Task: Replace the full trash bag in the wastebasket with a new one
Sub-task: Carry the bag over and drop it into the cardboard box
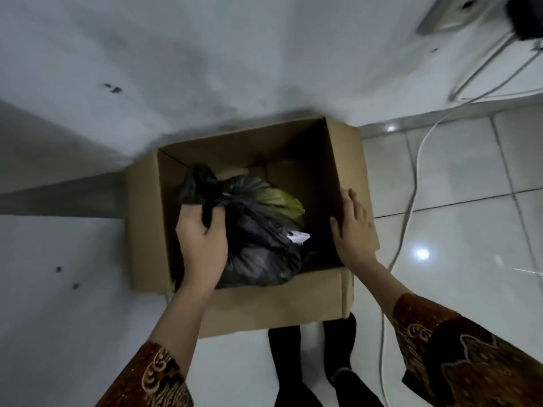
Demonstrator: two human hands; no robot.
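A brown cardboard box [346,160] stands on the floor against the wall and serves as the wastebasket. Inside it sits a full black trash bag [258,245], its neck bunched at the upper left, with something yellow-green showing through and a white scrap poking out on the right. My left hand [202,245] is shut on the bag's gathered neck at the box's left side. On the box's right wall rests my right hand [354,227], flat, with fingers spread along the rim.
A white wall [205,69] rises behind the box, with a grey skirting [58,198] to the left. White cables [411,201] trail over the glossy tiles [455,245] on the right. My dark-clad feet [311,362] stand just in front of the box.
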